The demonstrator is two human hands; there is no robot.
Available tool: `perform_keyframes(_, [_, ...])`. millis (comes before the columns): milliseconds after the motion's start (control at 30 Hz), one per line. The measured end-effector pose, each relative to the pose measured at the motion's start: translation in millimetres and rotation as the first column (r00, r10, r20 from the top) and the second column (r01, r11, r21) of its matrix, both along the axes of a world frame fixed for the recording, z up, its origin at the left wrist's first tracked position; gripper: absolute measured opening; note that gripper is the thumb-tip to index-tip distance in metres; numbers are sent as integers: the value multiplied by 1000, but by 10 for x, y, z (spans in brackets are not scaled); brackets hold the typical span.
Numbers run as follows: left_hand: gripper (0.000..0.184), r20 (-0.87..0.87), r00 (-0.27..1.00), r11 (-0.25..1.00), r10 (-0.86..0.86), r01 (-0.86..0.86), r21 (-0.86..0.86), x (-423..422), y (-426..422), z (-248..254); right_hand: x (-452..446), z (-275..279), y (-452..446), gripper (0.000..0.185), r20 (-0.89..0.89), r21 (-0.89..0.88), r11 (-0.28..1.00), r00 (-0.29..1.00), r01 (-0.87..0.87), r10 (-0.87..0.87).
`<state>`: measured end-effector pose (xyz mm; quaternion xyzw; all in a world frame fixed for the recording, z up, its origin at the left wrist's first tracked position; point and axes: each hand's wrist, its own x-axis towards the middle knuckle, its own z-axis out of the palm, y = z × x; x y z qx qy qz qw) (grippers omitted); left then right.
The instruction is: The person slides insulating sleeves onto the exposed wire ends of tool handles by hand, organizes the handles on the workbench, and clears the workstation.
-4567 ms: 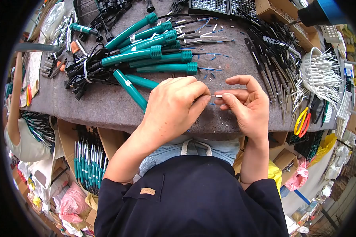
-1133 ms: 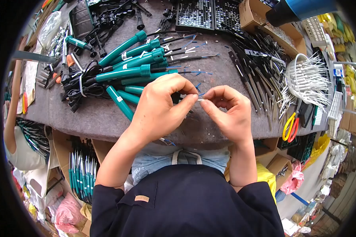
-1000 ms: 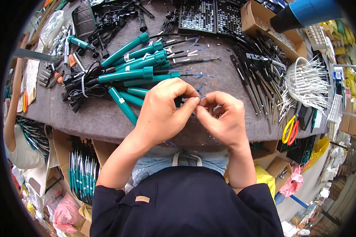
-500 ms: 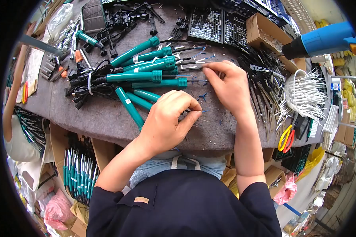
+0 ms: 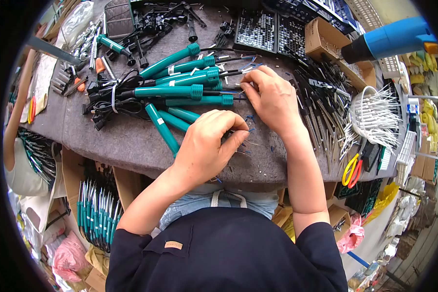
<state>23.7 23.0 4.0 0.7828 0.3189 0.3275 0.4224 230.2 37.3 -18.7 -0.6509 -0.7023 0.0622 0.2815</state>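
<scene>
My left hand [image 5: 210, 143] is closed in a pinch over the front of the table, with a thin blue wire [image 5: 251, 130] poking out past its fingertips. Farther up and right, my right hand [image 5: 271, 100] pinches at the end of a thin wire [image 5: 237, 92] that comes from the bundle of handles. Those green plastic handles [image 5: 169, 92] lie in a pile left of the right hand, their wire ends pointing right. Black cords [image 5: 107, 95] at their other end are tied with a white band [image 5: 113, 100]. Blue wire scraps lie between my hands.
A blue heat gun [image 5: 392, 40] juts in at the upper right. Below it are a cardboard box [image 5: 321, 36], a basket of white sticks [image 5: 374, 114], metal rods [image 5: 321, 117] and scissors [image 5: 353, 170]. Black trays [image 5: 254, 31] stand at the back. At far left is another person's arm [image 5: 19, 107].
My right hand has moved a little left and down, closer to the handles' wire ends. My left hand stays nearly in place, still pinched; the blue wire tip has shifted slightly upward.
</scene>
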Motion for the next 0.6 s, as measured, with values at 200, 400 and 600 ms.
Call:
perform_keyframes(200, [13, 1, 1000, 1000, 21, -21, 4, 63, 38, -60, 54, 400, -481, 3, -676, -223, 975, 721, -5, -151])
perform_keyframes(400, [13, -20, 999, 997, 26, -25, 75, 136, 46, -72, 142, 371, -826, 14, -611, -200, 978, 788, -64, -74])
perform_keyframes(600, [12, -68, 998, 995, 8, -1, 102, 151, 56, -38, 125, 363, -805, 15, -506, -125, 986, 862, -114, 35])
